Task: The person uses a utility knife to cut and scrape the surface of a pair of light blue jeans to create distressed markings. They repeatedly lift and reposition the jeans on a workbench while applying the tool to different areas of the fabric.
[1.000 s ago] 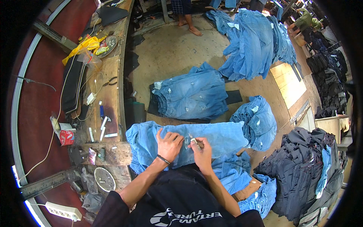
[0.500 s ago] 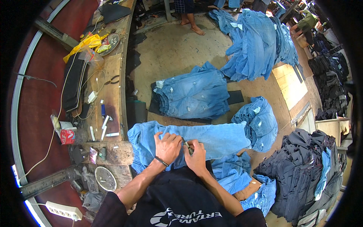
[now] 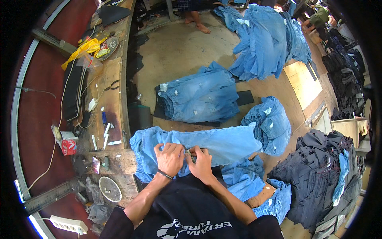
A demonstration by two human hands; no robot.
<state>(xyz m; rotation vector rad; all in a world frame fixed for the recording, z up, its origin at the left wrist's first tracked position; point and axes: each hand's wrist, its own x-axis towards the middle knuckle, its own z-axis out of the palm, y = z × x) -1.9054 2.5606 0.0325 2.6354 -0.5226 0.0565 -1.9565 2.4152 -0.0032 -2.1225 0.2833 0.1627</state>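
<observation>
Both hands, left hand (image 3: 170, 158) and right hand (image 3: 201, 162), pinch the light blue jeans (image 3: 223, 144) at its near edge; piles of jeans (image 3: 203, 97) wait.

Matt, faded denim jeans (image 3: 207, 145); worn, scuffed wooden bench (image 3: 113, 91); rough concrete floor (image 3: 179, 51).

Even daylight, soft shadows, sharp centre, edges bent and black.

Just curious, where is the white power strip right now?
The white power strip lies at the lower left of the head view, on the person's left, below the round metal dish and crumpled plastic bags.
</observation>
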